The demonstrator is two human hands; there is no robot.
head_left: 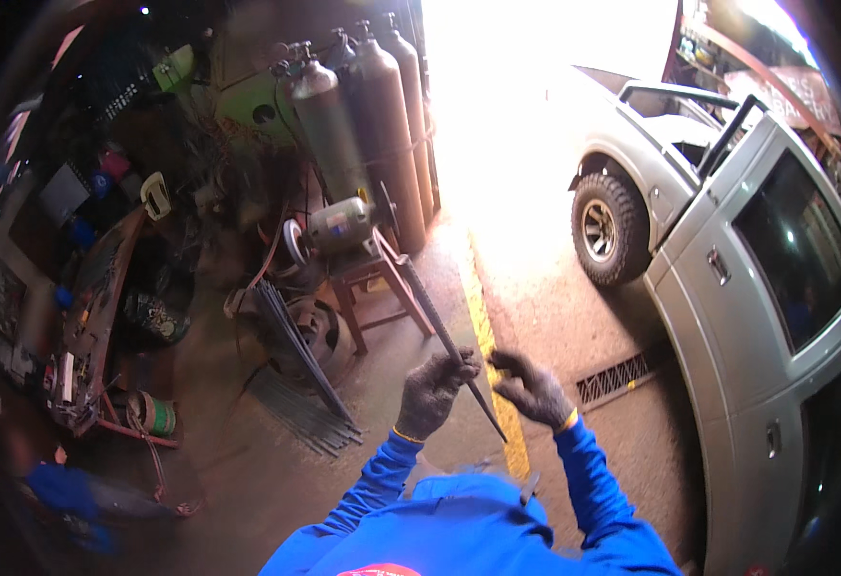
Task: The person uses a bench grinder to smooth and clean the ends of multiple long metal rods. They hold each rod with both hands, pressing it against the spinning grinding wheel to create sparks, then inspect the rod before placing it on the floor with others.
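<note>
My left hand (434,392), in a dark work glove with a yellow cuff, is closed around a long, thin dark metal rod (428,305). The rod slants across in front of me. Its far end reaches up beside a bench grinder (339,227) on a reddish stand, and its tapering near end points down toward my body. Whether the far end touches the grinder cannot be made out. Just right of the rod, my right hand (533,392), gloved alike, is raised with its fingers bent but apart. Nothing shows in it.
Dark metal bars (303,353) lean by a wheel, with several more rods (302,415) on the floor. Tall gas cylinders (379,106) stand behind the grinder. A silver pickup (727,250) fills the right, near a floor grate (614,380). A cluttered workbench (104,298) stands left.
</note>
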